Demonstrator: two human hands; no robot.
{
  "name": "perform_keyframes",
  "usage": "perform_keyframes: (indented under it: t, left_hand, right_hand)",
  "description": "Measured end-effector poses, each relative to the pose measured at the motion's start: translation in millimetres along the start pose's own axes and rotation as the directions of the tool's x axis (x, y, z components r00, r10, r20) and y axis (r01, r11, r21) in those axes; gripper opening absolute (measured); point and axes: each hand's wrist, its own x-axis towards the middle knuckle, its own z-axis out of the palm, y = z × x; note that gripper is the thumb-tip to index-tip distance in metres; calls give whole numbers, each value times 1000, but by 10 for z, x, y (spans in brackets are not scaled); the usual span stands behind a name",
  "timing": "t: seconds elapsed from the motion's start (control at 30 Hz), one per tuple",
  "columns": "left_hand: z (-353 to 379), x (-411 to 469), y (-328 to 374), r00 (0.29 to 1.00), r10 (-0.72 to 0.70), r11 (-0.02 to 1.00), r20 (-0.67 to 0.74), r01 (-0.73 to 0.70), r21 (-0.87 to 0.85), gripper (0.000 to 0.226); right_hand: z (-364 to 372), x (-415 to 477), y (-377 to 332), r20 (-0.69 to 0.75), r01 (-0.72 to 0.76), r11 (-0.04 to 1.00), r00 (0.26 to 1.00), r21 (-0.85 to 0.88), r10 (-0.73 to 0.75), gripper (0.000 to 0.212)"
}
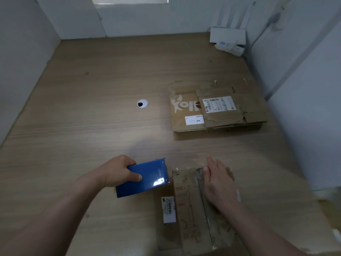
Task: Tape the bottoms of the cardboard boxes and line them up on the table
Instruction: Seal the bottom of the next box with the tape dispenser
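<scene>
On the counter's (92, 126) near side, a box (188, 209) bottom being taped.
The right hand (219, 183) lies flat on the box, seemingly to press the tape (208, 224) down; the left hand (118, 171) grips the blue dispenser (147, 179) beside it.

Wood-grain table (110, 135) is seen from its near edge, closed in by white walls at the left, far and right edges. A round metal cable grommet (142, 103) is set into the top near the middle. A stack of flattened cardboard boxes (217, 108) is laid flat toward the right edge, the top piece bearing a white shipping label (218, 104). A white router (227, 35) is placed in the far right corner, with a small white box (229, 47) just in front of it. A cardboard box (188, 209) is stood at the near edge, right of middle, taped face up. A blue tape dispenser (147, 177) is seen just left of it; contact with the table cannot be told.
</scene>
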Motion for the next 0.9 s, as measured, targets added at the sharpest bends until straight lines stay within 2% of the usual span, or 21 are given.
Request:
perform_keyframes:
  t: [0.2, 0.33, 0.53, 0.6, 0.73, 0.9]
  left_hand:
    - [55, 17, 195, 998, -25, 992, -54, 31, 122, 18]
    - [197, 45, 315, 986, -41, 943, -160, 91, 321, 25]
    - [489, 36, 264, 967, -64, 931, -245, 146, 335, 24]
    - [568, -8, 140, 947, -37, 924, -319, 154, 350, 24]
    - [783, -42, -328, 860, -2, 895, -510, 229, 382, 32]
    - [1071, 3, -808, 791, -23, 919, -611, 257, 298, 32]
  right_hand:
    - [4, 0, -9, 3, 3, 1000, 1000, 1, -3, 52]
    - [15, -1, -12, -1, -4, 1000, 1000, 4, 4, 52]
    - [26, 3, 9, -13, 10, 1000, 1000, 4, -10, 49]
    - [26, 8, 10, -10, 11, 1000, 1000, 5, -11, 49]
    - [47, 28, 25, -7, 12, 1000, 1000, -4, -12, 49]
    - [75, 38, 55, -11, 22, 1000, 1000, 4, -22, 50]
